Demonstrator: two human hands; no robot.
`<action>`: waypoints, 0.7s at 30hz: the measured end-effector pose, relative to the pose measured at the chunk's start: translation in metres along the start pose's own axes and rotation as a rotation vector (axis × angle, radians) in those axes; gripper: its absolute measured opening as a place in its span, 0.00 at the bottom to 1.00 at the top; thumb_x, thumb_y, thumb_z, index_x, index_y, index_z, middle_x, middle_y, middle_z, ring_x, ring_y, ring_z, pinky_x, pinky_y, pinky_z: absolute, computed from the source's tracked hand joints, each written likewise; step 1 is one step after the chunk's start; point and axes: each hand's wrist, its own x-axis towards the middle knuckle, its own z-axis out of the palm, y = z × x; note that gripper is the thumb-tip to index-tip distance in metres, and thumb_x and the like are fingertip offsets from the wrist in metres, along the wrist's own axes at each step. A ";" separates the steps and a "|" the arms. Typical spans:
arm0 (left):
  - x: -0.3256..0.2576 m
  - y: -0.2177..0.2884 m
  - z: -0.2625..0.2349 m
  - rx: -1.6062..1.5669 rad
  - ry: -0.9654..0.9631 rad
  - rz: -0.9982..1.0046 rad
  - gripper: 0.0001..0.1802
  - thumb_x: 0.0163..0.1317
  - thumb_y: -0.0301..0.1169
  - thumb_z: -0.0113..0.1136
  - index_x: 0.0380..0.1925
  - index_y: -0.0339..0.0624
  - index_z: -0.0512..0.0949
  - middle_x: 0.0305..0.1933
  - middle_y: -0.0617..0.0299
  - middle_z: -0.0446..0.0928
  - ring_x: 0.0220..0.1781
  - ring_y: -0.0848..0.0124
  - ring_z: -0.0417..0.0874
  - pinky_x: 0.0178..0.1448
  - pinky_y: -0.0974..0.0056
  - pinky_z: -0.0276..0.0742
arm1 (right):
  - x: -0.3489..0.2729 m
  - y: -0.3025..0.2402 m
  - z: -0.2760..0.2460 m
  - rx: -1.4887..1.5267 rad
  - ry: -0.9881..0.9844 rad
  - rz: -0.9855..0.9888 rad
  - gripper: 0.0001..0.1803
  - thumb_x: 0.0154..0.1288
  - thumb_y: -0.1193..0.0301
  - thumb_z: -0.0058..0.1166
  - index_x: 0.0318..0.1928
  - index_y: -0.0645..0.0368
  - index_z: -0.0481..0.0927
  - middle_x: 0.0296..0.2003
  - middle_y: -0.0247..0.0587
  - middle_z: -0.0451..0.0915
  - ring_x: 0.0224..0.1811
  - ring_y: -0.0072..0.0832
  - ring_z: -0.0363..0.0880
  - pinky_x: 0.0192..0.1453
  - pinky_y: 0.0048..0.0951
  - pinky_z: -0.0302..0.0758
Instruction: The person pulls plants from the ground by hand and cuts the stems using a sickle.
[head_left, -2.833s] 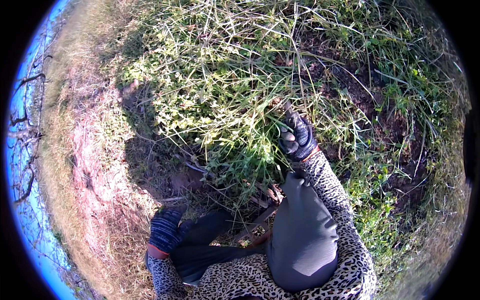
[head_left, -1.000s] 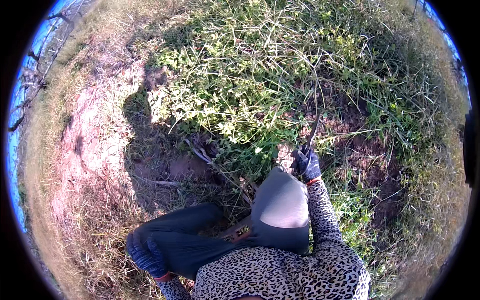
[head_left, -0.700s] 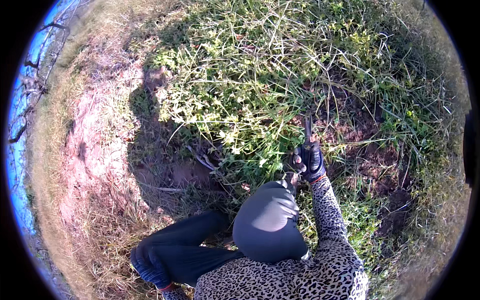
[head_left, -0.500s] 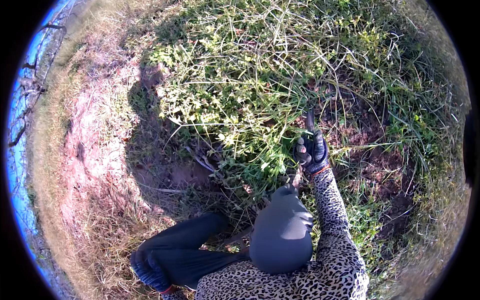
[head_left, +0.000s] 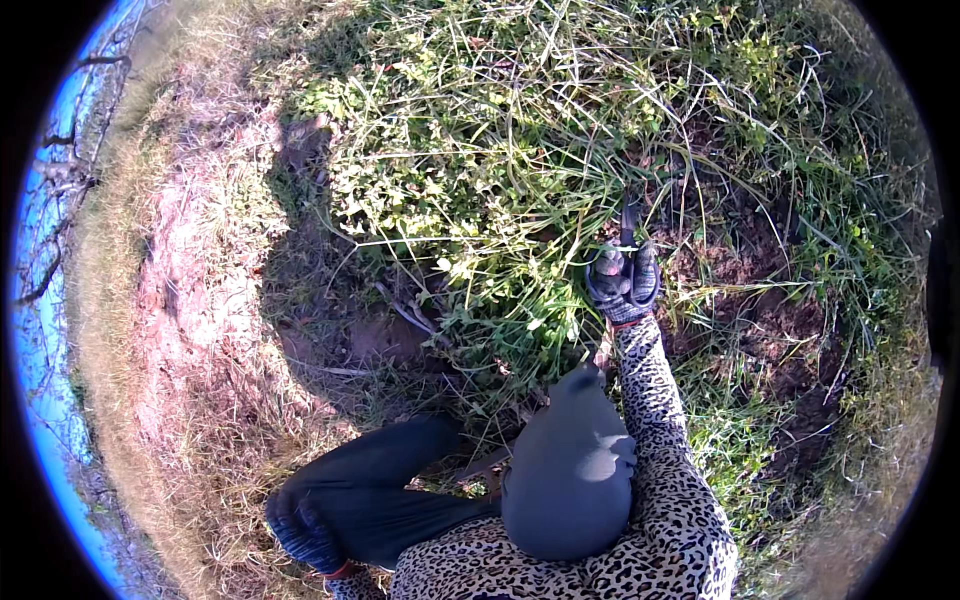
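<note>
- Nearest the camera, a bent knee [head_left: 570, 475] in dark grey trousers fills the lower middle, with a leopard-print sleeve [head_left: 655, 400] running up beside it on the right.
- The left hand [head_left: 300, 525], in a dark glove, rests low at the lower left beside the dark trouser leg; its grip is hidden by the folded leg and I cannot tell how it stands.
- The right hand [head_left: 625, 280], in a black glove, reaches out past the knee; its grip is clenched around the handle of a dark tool [head_left: 628, 215].
- The tool rises straight out of the top of the fist, its tip pointing away into the grass [head_left: 480, 150].
- Just right of the fist lies bare dark soil [head_left: 760, 290].
- Farther left, a patch of dry reddish ground [head_left: 190, 290] lies well apart from both hands.
</note>
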 end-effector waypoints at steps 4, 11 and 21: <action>0.000 0.005 -0.003 -0.005 -0.006 -0.013 0.18 0.64 0.31 0.58 0.52 0.35 0.76 0.57 0.46 0.74 0.60 0.52 0.74 0.65 0.51 0.68 | 0.001 0.005 0.004 0.035 0.025 0.031 0.29 0.73 0.46 0.37 0.61 0.52 0.73 0.35 0.47 0.78 0.23 0.21 0.74 0.29 0.26 0.73; 0.000 0.009 -0.003 0.029 0.004 -0.054 0.17 0.64 0.33 0.59 0.51 0.35 0.77 0.56 0.46 0.75 0.60 0.53 0.73 0.67 0.51 0.66 | 0.012 0.003 0.006 0.065 0.001 -0.048 0.29 0.74 0.49 0.38 0.71 0.36 0.57 0.39 0.51 0.79 0.24 0.22 0.76 0.31 0.27 0.75; -0.001 0.007 -0.004 0.052 -0.027 -0.062 0.18 0.65 0.36 0.59 0.49 0.35 0.77 0.56 0.46 0.74 0.59 0.52 0.74 0.66 0.49 0.66 | 0.034 0.011 -0.014 0.136 -0.006 -0.124 0.24 0.70 0.46 0.45 0.57 0.46 0.75 0.40 0.47 0.83 0.24 0.26 0.77 0.26 0.26 0.74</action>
